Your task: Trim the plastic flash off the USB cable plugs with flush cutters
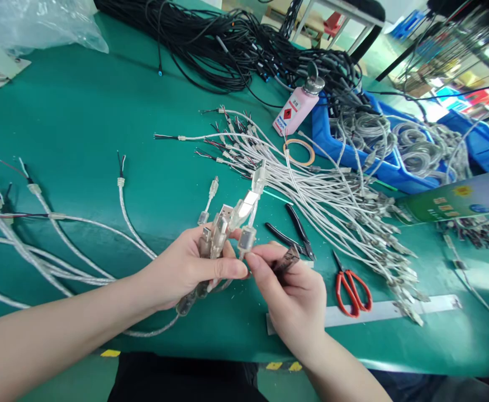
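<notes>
In the middle, my left hand (204, 265) is wrapped round a bunch of USB cables (219, 237), clear plugs pointing up. Their grey-white leads run off left beneath my forearm to stripped ends with loose coloured wires (30, 178). My right hand (292, 296) touches the bunch with thumb and forefinger. It pinches one cable just below a clear moulded block (246, 239). A dark translucent USB plug (286, 261) lies against the curled fingers of that hand; whether they grip it is hidden. A small cable end (209, 201) stands behind my left fingers.
Behind the hands lie black-handled cutters (292, 234). Red-handled scissors (353, 293) rest on a steel ruler (365, 310) at right. Beyond are a pile of white cables (311, 195), a tape roll (298, 152), a pink bottle (295, 109), blue bins (323, 131) and black cables (210, 50).
</notes>
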Demonstrator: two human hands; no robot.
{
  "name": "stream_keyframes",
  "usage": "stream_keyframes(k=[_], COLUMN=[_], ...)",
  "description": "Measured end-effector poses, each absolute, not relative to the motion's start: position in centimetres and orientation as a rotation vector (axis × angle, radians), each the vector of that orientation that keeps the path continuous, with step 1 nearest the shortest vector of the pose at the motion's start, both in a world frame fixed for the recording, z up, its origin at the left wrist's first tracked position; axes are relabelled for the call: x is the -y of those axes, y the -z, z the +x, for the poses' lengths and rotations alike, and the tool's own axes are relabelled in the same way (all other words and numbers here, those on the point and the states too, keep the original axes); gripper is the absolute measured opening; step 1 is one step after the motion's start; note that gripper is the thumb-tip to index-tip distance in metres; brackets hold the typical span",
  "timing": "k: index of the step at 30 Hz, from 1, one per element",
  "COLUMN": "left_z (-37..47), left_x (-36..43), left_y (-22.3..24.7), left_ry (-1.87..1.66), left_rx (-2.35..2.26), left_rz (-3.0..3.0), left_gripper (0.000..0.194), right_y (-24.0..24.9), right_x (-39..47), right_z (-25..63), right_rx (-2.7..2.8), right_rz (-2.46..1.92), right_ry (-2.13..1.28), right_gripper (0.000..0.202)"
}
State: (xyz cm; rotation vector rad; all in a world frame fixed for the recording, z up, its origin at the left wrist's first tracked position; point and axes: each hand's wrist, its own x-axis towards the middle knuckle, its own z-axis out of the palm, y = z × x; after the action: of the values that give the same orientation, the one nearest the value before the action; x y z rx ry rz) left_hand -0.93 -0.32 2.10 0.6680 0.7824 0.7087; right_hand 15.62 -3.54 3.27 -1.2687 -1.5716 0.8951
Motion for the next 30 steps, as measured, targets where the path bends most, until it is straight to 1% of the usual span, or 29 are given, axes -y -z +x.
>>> stream_keyframes(k=[6, 10, 13, 16, 17, 19, 20, 25, 30], left_z=[-0.9, -0.9, -1.0, -1.2, -1.2, -1.4, -1.4, -1.9, -2.1], left_x=[0.3, 0.4, 0.4, 0.3, 0.2, 0.0, 0.0, -0.1, 0.0], left_y=[-2.1, -2.0, -2.3, -2.7, -2.8, -3.1, -3.2, -3.4, -3.2], left_ry=[-0.716, -0.716, -0.706, -0.711, -0.716, -0.729, -0.734, -0.74, -0.728], left_rx=[-0.757, -0.746, -0.742, -0.765, -0.778, -0.8, -0.803, -0.812, -0.852], left_rz=[0.655, 0.65, 0.636, 0.605, 0.594, 0.581, 0.582, 0.632, 0.7], left_gripper=[0.041, 0.036, 0.038, 0.04, 0.04, 0.04, 0.041, 0.041, 0.039], right_y=[-2.9, -3.0, -3.1, -3.3, -3.4, -3.7, -3.8, -4.3, -4.2], right_x=[3.4, 3.4, 3.3, 3.3, 3.3, 3.4, 3.4, 3.4, 3.4], right_z=[15.3, 15.2, 15.5, 16.5, 17.0, 17.9, 18.3, 18.8, 18.7], right_rx=[1.541, 1.552, 1.575, 1.654, 1.708, 1.85, 1.926, 2.211, 2.326], right_rz=[-1.245, -1.214, -1.222, -1.256, -1.255, -1.26, -1.261, -1.201, -1.2], right_ry=[-0.875, -0.879, -0.84, -0.803, -0.786, -0.701, -0.633, -0.31, -0.028], right_gripper=[0.013, 0.014, 0.016, 0.01, 0.015, 0.029, 0.032, 0.034, 0.034])
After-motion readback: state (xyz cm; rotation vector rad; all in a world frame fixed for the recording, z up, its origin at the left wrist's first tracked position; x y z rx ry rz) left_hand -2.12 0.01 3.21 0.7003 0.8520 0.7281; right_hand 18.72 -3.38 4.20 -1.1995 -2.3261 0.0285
